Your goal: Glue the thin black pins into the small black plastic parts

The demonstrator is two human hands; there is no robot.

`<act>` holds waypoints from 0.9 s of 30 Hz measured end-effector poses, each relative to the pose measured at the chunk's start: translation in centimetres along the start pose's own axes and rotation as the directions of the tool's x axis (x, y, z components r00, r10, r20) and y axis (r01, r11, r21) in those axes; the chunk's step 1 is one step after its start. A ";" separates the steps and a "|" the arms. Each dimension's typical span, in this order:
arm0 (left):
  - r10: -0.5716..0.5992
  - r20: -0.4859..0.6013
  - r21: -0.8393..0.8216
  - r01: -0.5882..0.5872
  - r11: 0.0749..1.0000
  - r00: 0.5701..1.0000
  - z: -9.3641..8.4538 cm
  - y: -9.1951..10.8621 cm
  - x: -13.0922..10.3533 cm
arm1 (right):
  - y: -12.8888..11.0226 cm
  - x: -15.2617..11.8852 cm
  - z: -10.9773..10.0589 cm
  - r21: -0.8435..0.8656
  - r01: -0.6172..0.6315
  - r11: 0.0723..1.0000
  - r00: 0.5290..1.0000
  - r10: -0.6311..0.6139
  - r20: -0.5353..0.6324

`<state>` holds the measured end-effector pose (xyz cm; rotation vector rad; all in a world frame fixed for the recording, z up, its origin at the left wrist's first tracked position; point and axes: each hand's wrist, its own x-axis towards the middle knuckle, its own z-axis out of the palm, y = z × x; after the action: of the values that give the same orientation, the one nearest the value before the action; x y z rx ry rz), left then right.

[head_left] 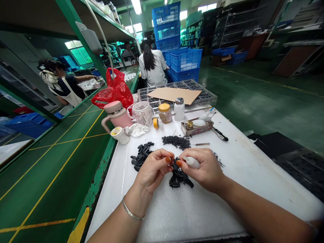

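Note:
My left hand [155, 167] and my right hand [203, 168] meet over the white table [202, 209], fingertips pinched together on a small black plastic part [175, 163]. The right hand also grips a white-handled tool [192, 162]. Directly below the hands lies a cluster of black plastic parts [178, 178]. To the left is another heap of black parts [141, 155], and beyond the hands a pile of tiny black pieces [177, 141].
Behind stand a pink jug [115, 116], a clear mug [142, 113], a yellow-lidded jar [165, 113], a white bottle [179, 109], a small tray [196, 128], a red bag [115, 91] and cardboard-covered trays [177, 94]. A green conveyor [50, 162] runs left; people work beyond.

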<state>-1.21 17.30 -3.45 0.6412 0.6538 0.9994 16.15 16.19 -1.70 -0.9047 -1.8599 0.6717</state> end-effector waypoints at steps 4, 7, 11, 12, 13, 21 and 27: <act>-0.005 -0.041 0.020 0.006 1.000 0.999 0.1 -0.1 0.1 | 0.3 -0.2 0.1 -0.081 0.108 0.991 0.993 -0.112 -0.041; -0.008 -0.059 0.001 0.008 1.000 0.998 0.2 -0.2 0.2 | 0.5 -0.3 0.3 -0.125 0.171 0.977 0.983 -0.178 -0.048; -0.026 -0.041 -0.070 0.024 0.997 0.999 0.5 -0.3 0.2 | 0.5 -0.2 0.4 -0.147 0.204 0.968 0.975 -0.214 -0.052; -0.036 -0.034 -0.091 0.033 0.995 0.999 0.5 -0.3 0.2 | 0.6 -0.2 0.5 -0.148 0.208 0.967 0.974 -0.218 -0.056; -0.046 -0.028 -0.107 0.043 0.993 0.999 0.5 -0.4 0.2 | 0.6 -0.3 0.5 -0.149 0.210 0.966 0.973 -0.221 -0.061; -0.030 -0.030 -0.090 0.028 0.996 0.999 0.0 -0.8 0.2 | 0.5 -0.2 0.6 -0.080 0.062 0.995 0.994 -0.069 -0.080; 0.058 -0.104 -0.015 -0.059 0.998 0.993 0.0 0.2 0.3 | 0.6 0.9 -1.1 -0.052 -0.200 0.978 0.976 0.203 0.076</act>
<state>-1.17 17.66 -3.41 0.5988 0.7194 1.0973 17.04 17.32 -1.27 -1.1207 -1.8761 0.8034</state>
